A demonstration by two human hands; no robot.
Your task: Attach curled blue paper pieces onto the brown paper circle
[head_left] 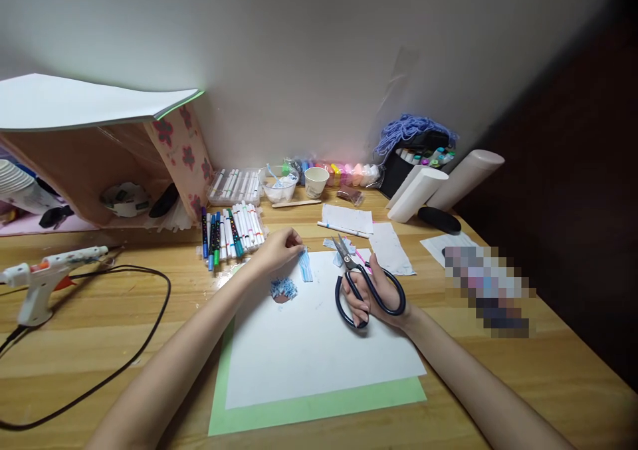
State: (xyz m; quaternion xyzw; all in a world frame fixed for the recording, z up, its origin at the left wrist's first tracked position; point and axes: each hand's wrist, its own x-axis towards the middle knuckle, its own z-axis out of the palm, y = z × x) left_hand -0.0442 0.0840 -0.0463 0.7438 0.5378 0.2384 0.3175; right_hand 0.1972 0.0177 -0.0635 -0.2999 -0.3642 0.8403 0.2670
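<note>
Between its pinched fingertips, my left hand (279,249) holds a small blue-striped paper piece (306,266) over the upper part of a white sheet (319,350). My right hand (371,290) is closed around black-handled scissors (393,297), whose blades point up and to the left, slightly parted, away from the held piece. Left of the striped piece, a small heap of blue and white snippets (283,288) lies on a brownish round patch. Under the white sheet a green sheet (319,410) shows. Blue scraps (331,242) lie behind the scissors.
Markers (232,234) lie behind my left forearm. A glue gun (40,284) and its black cable (167,297) are at the left. Along the back stand a clear bowl (280,185), a paper cup (316,181) and white rolls (419,194). Torn papers (391,247) lie at the right.
</note>
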